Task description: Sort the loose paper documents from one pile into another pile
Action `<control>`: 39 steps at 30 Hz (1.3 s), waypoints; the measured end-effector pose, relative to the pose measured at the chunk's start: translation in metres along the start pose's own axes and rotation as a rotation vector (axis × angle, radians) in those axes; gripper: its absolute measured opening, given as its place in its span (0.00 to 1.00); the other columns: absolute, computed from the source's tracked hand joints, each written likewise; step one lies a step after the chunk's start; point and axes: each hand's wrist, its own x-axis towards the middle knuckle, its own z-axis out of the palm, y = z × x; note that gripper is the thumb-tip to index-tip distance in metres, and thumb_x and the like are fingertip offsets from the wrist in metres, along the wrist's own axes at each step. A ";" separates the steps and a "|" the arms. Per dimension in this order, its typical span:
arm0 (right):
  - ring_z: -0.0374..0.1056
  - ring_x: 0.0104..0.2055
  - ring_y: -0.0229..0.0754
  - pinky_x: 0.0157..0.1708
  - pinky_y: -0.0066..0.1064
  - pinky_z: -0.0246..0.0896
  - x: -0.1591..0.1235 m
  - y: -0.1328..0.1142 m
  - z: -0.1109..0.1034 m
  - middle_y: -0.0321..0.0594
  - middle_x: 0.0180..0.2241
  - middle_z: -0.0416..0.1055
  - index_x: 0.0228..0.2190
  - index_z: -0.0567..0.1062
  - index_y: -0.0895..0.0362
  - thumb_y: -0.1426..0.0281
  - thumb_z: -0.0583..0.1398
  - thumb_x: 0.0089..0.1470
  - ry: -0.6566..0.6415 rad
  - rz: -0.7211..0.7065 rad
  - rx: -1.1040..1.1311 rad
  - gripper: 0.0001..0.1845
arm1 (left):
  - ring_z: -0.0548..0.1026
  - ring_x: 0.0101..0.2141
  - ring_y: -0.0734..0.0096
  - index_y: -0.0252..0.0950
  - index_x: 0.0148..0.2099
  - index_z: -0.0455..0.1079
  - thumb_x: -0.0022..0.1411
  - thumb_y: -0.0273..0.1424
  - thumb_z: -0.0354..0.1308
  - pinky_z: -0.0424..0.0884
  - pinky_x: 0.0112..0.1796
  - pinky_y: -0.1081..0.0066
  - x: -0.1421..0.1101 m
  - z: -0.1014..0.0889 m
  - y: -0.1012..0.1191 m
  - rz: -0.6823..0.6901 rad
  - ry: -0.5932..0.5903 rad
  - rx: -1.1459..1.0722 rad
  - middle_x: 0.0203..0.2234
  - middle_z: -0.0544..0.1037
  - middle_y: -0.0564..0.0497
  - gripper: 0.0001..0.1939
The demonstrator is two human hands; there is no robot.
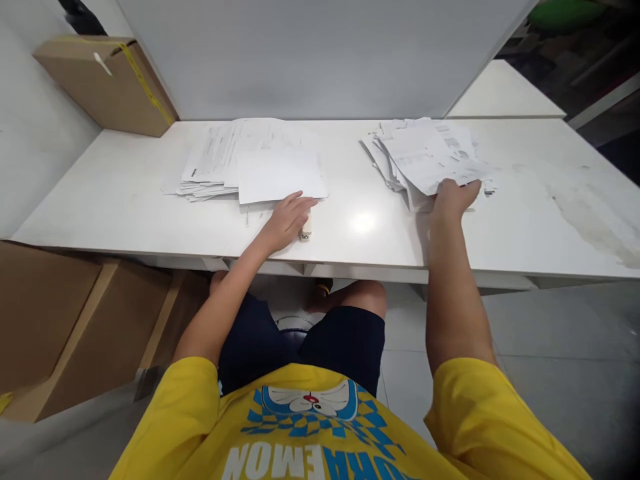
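Observation:
A spread pile of printed papers (215,157) lies on the left of the white desk, with a blank white sheet (280,175) on top. My left hand (287,223) rests at the front edge of that sheet, fingers stretched out. Partly under this hand is a small cream-coloured object with a metal end (306,230), which looks like a stapler. On the right, my right hand (453,197) grips the near edge of a printed sheet (425,157) on top of a second, untidy paper pile (383,157). The thumb and fingertips are partly hidden by the paper.
A cardboard box (107,83) with yellow tape stands at the desk's back left corner. A grey-white panel (320,60) rises behind the desk (370,233). More cardboard boxes (100,320) stand on the floor at left. Stains (595,217) mark the desk's right side.

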 end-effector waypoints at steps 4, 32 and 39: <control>0.44 0.71 0.45 0.69 0.43 0.37 0.005 -0.002 0.011 0.67 0.69 0.38 0.66 0.41 0.69 0.83 0.50 0.55 0.114 0.153 -0.125 0.40 | 0.54 0.69 0.58 0.43 0.66 0.62 0.71 0.55 0.24 0.53 0.67 0.52 -0.001 0.002 0.000 -0.009 0.007 0.018 0.64 0.67 0.47 0.39; 0.58 0.66 0.56 0.65 0.53 0.52 -0.103 -0.053 0.113 0.49 0.63 0.65 0.56 0.72 0.56 0.59 0.58 0.57 -0.874 -0.592 -0.338 0.27 | 0.80 0.39 0.56 0.34 0.38 0.72 0.65 0.62 0.44 0.77 0.43 0.60 -0.060 -0.044 -0.056 -0.665 1.261 -0.072 0.30 0.78 0.44 0.35; 0.51 0.70 0.59 0.68 0.54 0.48 -0.117 -0.079 0.157 0.47 0.69 0.54 0.63 0.67 0.56 0.53 0.61 0.56 -1.100 -0.525 -0.393 0.38 | 0.77 0.51 0.55 0.33 0.47 0.75 0.65 0.51 0.57 0.73 0.53 0.61 -0.060 -0.048 -0.062 -0.636 1.300 -0.339 0.46 0.80 0.40 0.25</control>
